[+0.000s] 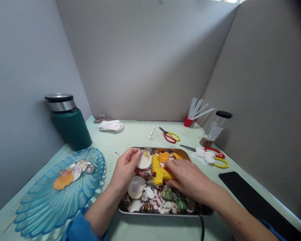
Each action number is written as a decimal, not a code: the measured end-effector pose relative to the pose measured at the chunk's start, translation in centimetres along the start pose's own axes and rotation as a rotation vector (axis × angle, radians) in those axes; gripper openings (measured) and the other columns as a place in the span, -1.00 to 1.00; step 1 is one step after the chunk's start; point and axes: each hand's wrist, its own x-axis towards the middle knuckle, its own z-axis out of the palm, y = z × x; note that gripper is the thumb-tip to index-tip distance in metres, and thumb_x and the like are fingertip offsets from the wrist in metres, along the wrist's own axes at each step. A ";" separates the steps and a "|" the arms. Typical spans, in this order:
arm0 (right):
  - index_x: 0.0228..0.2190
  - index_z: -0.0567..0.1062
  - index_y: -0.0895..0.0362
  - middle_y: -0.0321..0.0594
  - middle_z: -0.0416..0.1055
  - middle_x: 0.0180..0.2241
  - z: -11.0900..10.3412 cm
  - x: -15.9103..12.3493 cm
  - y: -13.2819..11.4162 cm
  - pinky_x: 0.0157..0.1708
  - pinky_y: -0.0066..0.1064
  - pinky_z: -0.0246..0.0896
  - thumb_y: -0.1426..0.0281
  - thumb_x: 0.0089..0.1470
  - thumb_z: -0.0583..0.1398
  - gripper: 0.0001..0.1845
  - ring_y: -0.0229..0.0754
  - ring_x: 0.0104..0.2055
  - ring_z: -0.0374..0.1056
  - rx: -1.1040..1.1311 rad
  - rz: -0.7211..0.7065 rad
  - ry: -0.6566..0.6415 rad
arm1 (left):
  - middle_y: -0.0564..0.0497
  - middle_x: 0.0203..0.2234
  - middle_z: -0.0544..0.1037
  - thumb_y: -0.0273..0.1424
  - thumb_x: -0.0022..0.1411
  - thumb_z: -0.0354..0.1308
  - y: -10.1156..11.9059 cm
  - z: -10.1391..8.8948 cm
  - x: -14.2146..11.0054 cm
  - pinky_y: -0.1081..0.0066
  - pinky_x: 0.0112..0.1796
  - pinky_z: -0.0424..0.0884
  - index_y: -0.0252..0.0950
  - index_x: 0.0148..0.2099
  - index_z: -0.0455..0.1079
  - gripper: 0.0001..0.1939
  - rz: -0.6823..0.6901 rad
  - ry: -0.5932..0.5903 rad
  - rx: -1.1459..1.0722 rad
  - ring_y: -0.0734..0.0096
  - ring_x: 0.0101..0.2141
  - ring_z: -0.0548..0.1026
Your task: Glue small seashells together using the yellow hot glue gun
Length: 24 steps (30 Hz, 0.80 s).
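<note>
Over a metal tray (163, 214) heaped with seashells, my left hand (126, 167) pinches a white scallop shell (144, 161) that has yellow marks near its edge. A yellow hot glue gun (156, 169) lies above the shells with its nozzle pointing toward me. My right hand (188, 177) is closed around the glue gun's handle, and its fingers partly hide it. Between and below the hands are a pale round shell (136, 186), a purple-striped shell (157, 200) and green shells (181, 203). An orange shell (163, 157) sits just past the gun.
On the left, a blue shell-shaped dish (52, 207) holds several shells, near a green bottle (71, 129). Behind the tray are scissors (171, 135) and a white stick (152, 133). To the right are more scissors (219, 157), a jar (213, 132), glue sticks (196, 108) and a black slab (251, 194).
</note>
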 end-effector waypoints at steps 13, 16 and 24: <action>-0.08 0.30 0.14 -0.31 0.29 -0.51 -1.3 0.9 2.8 -0.52 -0.48 0.19 0.17 0.16 0.04 -0.62 -0.30 -0.53 0.23 1.054 0.090 0.301 | 0.15 -0.51 0.34 -0.17 0.08 0.15 -0.2 -0.2 0.1 0.55 -0.63 0.37 -0.29 -0.31 0.28 -0.72 0.068 0.018 -0.001 0.59 -0.60 0.33; -0.12 0.36 0.15 -0.31 0.29 -0.56 0.2 1.3 1.8 -0.59 -0.48 0.17 0.20 0.11 0.11 -0.65 -0.29 -0.56 0.22 1.085 0.087 0.351 | 0.15 -0.51 0.35 -0.18 0.06 0.16 -0.3 -0.2 0.2 0.53 -0.59 0.40 -0.30 -0.32 0.28 -0.71 0.057 0.020 -0.010 0.58 -0.60 0.34; -0.19 0.47 0.04 -0.23 0.46 -0.26 0.8 0.4 1.4 -0.35 -0.37 0.31 0.28 0.03 0.20 -0.74 -0.15 -0.30 0.37 0.905 -0.069 0.214 | 0.10 -0.53 0.42 -0.19 -0.03 0.23 -0.1 0.0 0.3 0.48 -0.55 0.44 -0.31 -0.34 0.31 -0.69 -0.006 0.121 -0.055 0.51 -0.55 0.38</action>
